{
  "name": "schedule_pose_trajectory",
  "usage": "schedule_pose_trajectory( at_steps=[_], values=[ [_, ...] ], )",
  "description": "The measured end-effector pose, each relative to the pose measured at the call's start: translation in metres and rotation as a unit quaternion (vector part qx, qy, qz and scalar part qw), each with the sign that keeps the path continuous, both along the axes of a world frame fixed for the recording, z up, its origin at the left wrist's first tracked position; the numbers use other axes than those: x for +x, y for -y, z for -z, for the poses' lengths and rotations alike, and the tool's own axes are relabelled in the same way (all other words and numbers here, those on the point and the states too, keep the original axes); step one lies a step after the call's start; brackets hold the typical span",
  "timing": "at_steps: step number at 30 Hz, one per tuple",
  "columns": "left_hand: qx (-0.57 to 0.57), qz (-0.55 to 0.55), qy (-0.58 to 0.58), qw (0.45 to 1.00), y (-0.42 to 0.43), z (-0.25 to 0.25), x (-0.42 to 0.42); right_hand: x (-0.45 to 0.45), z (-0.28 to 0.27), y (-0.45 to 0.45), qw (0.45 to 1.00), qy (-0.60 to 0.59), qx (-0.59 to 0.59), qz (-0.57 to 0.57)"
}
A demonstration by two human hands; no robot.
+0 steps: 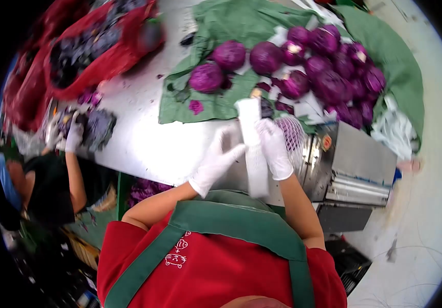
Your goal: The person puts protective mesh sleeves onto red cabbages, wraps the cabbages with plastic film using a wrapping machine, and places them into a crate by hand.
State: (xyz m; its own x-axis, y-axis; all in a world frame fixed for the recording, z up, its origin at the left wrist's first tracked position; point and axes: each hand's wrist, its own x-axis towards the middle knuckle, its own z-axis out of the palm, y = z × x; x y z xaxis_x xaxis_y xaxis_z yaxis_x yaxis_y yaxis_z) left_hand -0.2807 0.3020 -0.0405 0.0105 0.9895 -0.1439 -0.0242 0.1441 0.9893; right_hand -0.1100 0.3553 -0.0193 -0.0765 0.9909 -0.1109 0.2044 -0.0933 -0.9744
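White mesh sleeve at the right hand's fingers, left hand spread beside it

White mesh sleeve (pixel 256 172): long and flattened, just left of the right hand (pixel 275 149), running past the grip both ways, far end toward the green cloth (pixel 180 110), near end by the apron (pixel 236 220). Right hand, gloved: fingers bent together, pinching the sleeve's right edge. Left hand (pixel 218 160), gloved: thumb and fingers spread, thumb tip close to the sleeve's left side; contact cannot be told.

Just right of the right-hand grip: a netted purple cabbage (pixel 291 133), beside the metal machine (pixel 367 154). Beyond the grip, to the right: a pile of purple cabbages (pixel 331 84) on the cloth. Well left of both hands: a co-worker's gloved hand (pixel 75 134) at a dark-leaved cabbage.
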Motion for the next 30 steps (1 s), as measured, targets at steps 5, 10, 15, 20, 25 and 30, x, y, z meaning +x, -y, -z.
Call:
schedule_pose_trajectory(
  at_steps=[5,10,15,20,25,30],
  values=[
    [-0.123,-0.04,0.156,0.979,-0.037,-0.027,-0.067,-0.064,-0.016,0.008,0.954,-0.132,-0.246,-0.109],
    [-0.073,-0.123,0.288,0.947,-0.032,-0.026,-0.072,-0.102,-0.011,-0.005,0.951,-0.27,-0.137,-0.059],
    [0.218,-0.236,-0.169,0.932,-0.049,0.003,-0.057,-0.117,0.02,-0.007,0.937,-0.3,-0.182,-0.008],
    [-0.043,-0.121,0.272,0.954,-0.056,0.003,-0.066,-0.088,0.035,-0.036,0.951,-0.225,-0.213,0.016],
    [-0.163,0.175,0.182,0.954,-0.046,0.039,-0.101,-0.043,0.035,-0.086,0.907,-0.232,-0.26,-0.235],
    [-0.156,-0.311,0.07,0.935,-0.148,0.073,-0.113,-0.079,0.057,-0.165,0.901,0.398,0.15,-0.086]
  ],
)
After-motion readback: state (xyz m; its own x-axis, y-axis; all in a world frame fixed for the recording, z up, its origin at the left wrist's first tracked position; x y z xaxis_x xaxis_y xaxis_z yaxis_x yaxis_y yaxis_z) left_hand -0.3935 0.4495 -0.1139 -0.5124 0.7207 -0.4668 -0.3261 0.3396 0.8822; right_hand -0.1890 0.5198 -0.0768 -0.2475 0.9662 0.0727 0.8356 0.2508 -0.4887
